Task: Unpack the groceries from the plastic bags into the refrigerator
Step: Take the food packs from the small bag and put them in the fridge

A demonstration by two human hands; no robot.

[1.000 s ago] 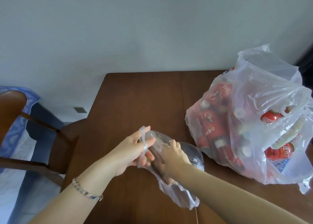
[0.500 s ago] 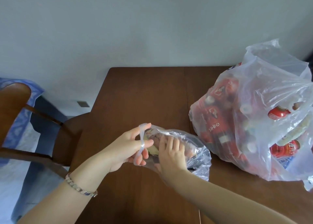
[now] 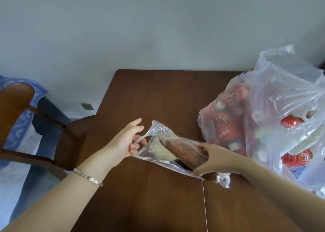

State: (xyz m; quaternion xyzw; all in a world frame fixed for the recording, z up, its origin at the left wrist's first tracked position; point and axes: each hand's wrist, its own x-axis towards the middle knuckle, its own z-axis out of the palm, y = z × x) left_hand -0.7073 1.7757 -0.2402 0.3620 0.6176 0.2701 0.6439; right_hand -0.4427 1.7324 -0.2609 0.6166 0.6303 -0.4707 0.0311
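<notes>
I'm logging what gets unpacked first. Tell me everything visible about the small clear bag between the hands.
The small bag is thin, clear, crinkled plastic, held slantwise over the table. The left hand pinches its taut upper edge; the right hand grips its lower end. Inside lie a long brownish item and something pale yellow; what they are is unclear.

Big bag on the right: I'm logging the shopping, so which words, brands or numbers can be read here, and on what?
On the red packs in the large plastic bag: white characters, too blurred to read.
On the red cans: white lettering, too blurred to read.
On the small bag: no text.
</notes>
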